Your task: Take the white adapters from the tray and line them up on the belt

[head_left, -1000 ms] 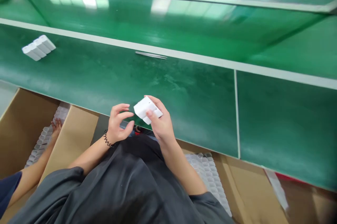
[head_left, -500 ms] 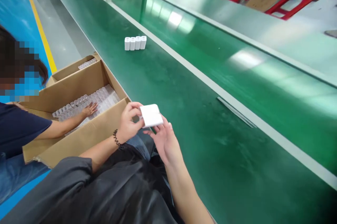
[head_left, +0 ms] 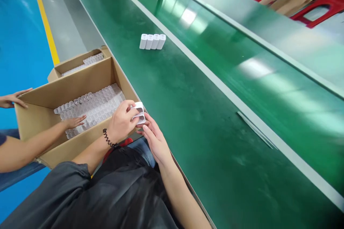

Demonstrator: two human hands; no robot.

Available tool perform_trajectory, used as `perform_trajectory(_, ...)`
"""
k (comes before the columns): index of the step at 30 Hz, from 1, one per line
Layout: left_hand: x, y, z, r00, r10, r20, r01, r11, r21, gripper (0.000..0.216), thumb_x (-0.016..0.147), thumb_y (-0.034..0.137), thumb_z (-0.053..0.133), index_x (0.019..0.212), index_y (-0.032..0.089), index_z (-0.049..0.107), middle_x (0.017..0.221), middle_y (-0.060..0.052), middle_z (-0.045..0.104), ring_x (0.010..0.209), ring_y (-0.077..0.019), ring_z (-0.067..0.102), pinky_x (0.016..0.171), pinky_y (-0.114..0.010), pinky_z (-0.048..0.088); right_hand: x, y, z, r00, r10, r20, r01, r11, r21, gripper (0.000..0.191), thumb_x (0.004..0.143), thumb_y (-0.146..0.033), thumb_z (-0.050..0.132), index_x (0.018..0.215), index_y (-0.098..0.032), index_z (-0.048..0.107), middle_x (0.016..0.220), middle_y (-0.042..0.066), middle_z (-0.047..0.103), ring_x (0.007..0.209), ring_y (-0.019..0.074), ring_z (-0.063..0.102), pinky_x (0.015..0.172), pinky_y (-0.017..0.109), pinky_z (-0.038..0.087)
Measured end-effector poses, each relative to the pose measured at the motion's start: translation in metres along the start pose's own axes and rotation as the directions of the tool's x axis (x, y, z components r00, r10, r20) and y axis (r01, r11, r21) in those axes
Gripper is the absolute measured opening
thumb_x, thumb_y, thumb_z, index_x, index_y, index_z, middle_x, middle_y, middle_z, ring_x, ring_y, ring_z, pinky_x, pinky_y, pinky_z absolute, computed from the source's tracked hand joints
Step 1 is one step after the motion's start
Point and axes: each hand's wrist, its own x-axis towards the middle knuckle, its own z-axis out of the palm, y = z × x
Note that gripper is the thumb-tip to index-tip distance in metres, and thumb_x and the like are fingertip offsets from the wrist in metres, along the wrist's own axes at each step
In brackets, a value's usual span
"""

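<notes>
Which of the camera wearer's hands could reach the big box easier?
Probably the left hand: it's closer to the cardboard box, while the right hand is farther off, by the green worktop's edge.

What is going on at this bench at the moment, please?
A person's left hand grips white casings, open ends showing, beside the green table; the right hand is up against them. Four white blocks stand in a row on the table. To the left, another person's hand reaches over rows of pale pieces inside a cardboard box.
</notes>
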Motion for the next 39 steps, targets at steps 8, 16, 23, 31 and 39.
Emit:
perform_trajectory(8,-0.016,-0.058,-0.030,0.959,-0.260,0.111,0.244,0.960,0.136,0.007,0.080,0.013,0.067,0.082,0.017,0.063,0.104,-0.004,0.057,0.085,-0.0149,0.059,0.075,-0.028,0.051,0.013,-0.004,-0.008,0.999,0.020,-0.032,-0.024,0.992,-0.125,0.047,0.090,-0.047,0.064,0.133,-0.027,0.055,0.119,0.008,0.069,0.102,0.0208,0.067,0.092,0.041,0.055)
perform_trajectory(16,-0.032,-0.198,-0.074,0.842,-0.384,0.379,0.199,0.874,0.443,0.002,0.082,0.019,0.069,0.082,0.019,0.071,0.106,-0.007,0.058,0.098,-0.0219,0.053,0.085,-0.036,0.047,0.010,-0.009,-0.049,0.931,-0.352,-0.092,0.224,0.755,-0.617,0.046,0.093,-0.041,0.062,0.134,-0.024,0.054,0.114,0.011,0.069,0.098,0.0236,0.069,0.079,0.040,0.059)
perform_trajectory(23,-0.058,-0.290,-0.011,0.687,-0.323,0.650,-0.049,0.873,0.486,0.019,0.091,0.030,0.066,0.099,0.013,0.065,0.114,-0.009,0.060,0.110,-0.0239,0.055,0.096,-0.044,0.047,0.006,-0.007,-0.073,0.721,-0.635,0.278,0.305,-0.070,-0.950,0.029,0.096,-0.033,0.056,0.118,-0.016,0.066,0.111,0.015,0.070,0.100,0.0283,0.066,0.091,0.044,0.051)
perform_trajectory(31,-0.017,-0.368,0.031,0.541,-0.240,0.806,-0.268,0.859,0.436,0.031,0.095,0.035,0.062,0.118,0.014,0.061,0.127,-0.011,0.059,0.117,-0.0255,0.057,0.101,-0.049,0.049,0.016,-0.008,-0.065,0.709,-0.628,0.321,0.263,-0.187,-0.946,0.022,0.096,-0.028,0.057,0.114,-0.018,0.064,0.108,0.013,0.067,0.098,0.0271,0.064,0.091,0.043,0.050)
perform_trajectory(39,-0.008,-0.395,0.046,0.486,-0.299,0.821,-0.282,0.836,0.471,0.032,0.096,0.035,0.062,0.120,0.014,0.061,0.127,-0.011,0.059,0.115,-0.0250,0.059,0.100,-0.048,0.051,0.017,-0.008,-0.059,0.718,-0.638,0.276,0.191,-0.201,-0.961,0.019,0.095,-0.025,0.059,0.112,-0.018,0.063,0.105,0.011,0.067,0.095,0.0249,0.064,0.089,0.039,0.050)
